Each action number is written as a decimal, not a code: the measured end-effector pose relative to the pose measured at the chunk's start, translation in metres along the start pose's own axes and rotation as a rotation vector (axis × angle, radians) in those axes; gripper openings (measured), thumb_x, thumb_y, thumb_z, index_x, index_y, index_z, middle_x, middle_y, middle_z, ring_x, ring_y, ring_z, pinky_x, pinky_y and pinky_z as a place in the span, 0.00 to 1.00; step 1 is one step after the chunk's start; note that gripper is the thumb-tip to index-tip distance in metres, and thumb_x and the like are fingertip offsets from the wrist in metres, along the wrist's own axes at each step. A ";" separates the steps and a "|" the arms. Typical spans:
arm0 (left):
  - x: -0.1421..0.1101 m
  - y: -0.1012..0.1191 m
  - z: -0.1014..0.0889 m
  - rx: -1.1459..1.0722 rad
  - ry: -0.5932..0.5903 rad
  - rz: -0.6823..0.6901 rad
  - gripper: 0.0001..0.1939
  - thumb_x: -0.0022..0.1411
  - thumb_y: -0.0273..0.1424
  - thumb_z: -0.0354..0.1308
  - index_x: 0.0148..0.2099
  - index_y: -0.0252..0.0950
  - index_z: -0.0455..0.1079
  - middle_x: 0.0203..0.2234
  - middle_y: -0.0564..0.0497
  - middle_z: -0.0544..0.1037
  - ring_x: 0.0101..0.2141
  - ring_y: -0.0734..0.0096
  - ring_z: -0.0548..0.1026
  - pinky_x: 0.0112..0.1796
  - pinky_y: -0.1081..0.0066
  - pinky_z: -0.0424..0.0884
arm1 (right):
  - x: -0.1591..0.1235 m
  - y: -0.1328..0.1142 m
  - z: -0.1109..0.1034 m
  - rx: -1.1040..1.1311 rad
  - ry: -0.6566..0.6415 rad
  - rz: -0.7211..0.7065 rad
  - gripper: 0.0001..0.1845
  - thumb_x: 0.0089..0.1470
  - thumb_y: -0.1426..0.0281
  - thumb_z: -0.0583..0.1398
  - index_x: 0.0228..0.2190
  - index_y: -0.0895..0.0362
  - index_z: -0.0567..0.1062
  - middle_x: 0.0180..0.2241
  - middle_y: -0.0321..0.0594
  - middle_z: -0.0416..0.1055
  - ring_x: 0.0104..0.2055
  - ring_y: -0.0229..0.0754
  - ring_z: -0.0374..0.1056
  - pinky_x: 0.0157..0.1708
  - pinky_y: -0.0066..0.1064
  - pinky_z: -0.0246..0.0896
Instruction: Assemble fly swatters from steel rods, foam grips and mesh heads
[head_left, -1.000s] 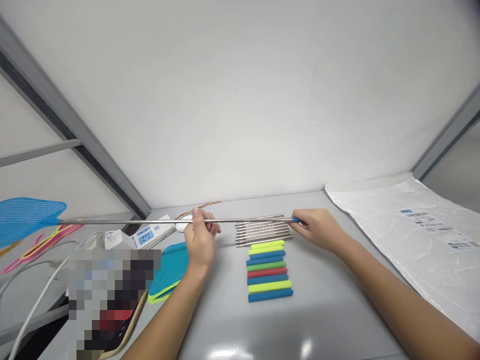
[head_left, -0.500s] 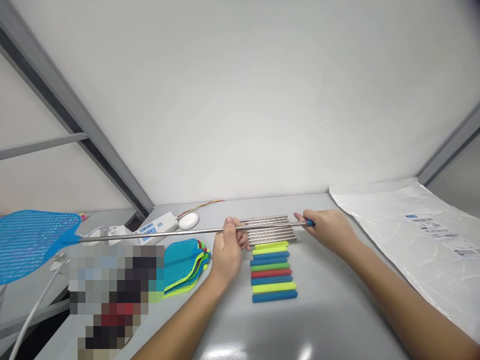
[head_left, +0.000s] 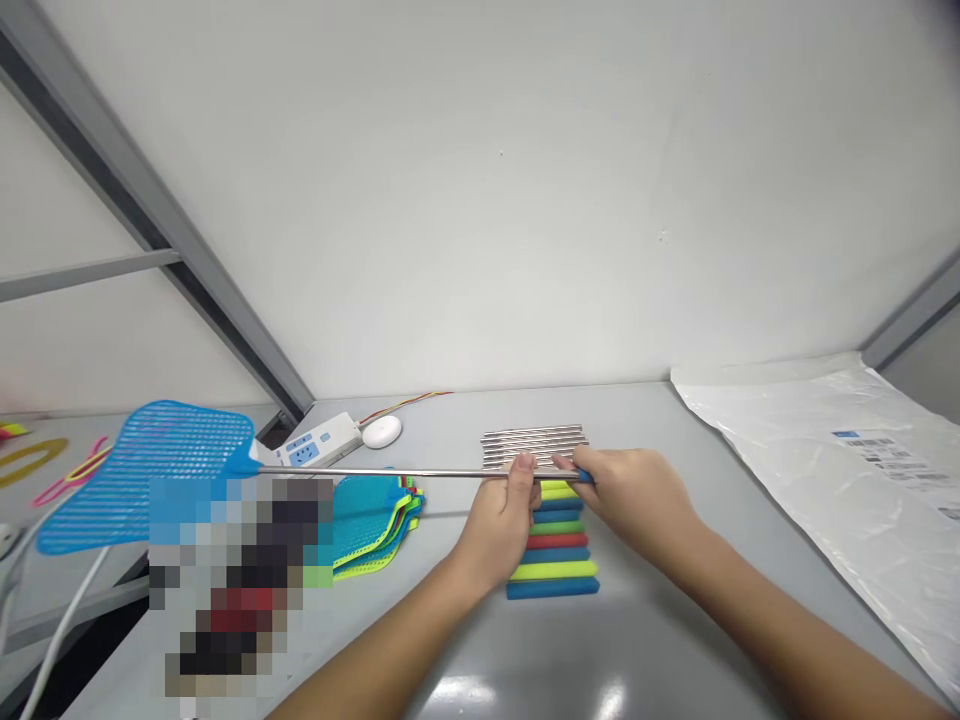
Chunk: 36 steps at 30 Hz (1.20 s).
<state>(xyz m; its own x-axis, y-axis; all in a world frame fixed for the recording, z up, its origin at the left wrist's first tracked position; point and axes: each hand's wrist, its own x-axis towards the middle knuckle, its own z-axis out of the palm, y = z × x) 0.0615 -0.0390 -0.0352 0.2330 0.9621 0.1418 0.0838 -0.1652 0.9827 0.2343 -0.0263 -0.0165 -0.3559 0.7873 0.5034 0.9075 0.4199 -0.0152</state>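
Note:
A fly swatter (head_left: 375, 472) with a blue mesh head and a thin metal rod is held level above the table. My left hand (head_left: 499, 525) is closed around the rod, thumb on top. At the right end, my right hand (head_left: 630, 490) grips the blue handle, most of which is hidden in its fingers. Below the hands lies a column of coloured handles (head_left: 553, 570) in blue, yellow, red and green, partly covered by my left hand. Just behind them rest several metal rods (head_left: 534, 437) side by side. Loose mesh swatter heads (head_left: 367, 530) are stacked on the left.
A white power strip (head_left: 322, 443) and a round white object (head_left: 382, 431) stand at the back left. On the right a large white plastic bag (head_left: 795, 440) with a label covers the table. A pixelated patch hides part of the left side.
The swatter has shortened: its head has come right towards my hands. My right hand has moved left and my left hand right, so they are closer together.

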 end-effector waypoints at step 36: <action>-0.002 0.005 0.007 -0.061 0.103 0.017 0.23 0.66 0.50 0.39 0.28 0.38 0.57 0.16 0.58 0.55 0.19 0.75 0.57 0.22 0.73 0.58 | 0.000 -0.004 0.005 0.070 -0.222 -0.002 0.07 0.57 0.68 0.54 0.27 0.54 0.64 0.19 0.33 0.70 0.19 0.37 0.62 0.20 0.28 0.34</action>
<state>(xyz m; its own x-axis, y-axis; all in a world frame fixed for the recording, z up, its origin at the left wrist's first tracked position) 0.0683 -0.0431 -0.0309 0.1326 0.9770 0.1670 0.0211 -0.1713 0.9850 0.2293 -0.0256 -0.0207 -0.4053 0.8632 0.3011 0.8917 0.4458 -0.0777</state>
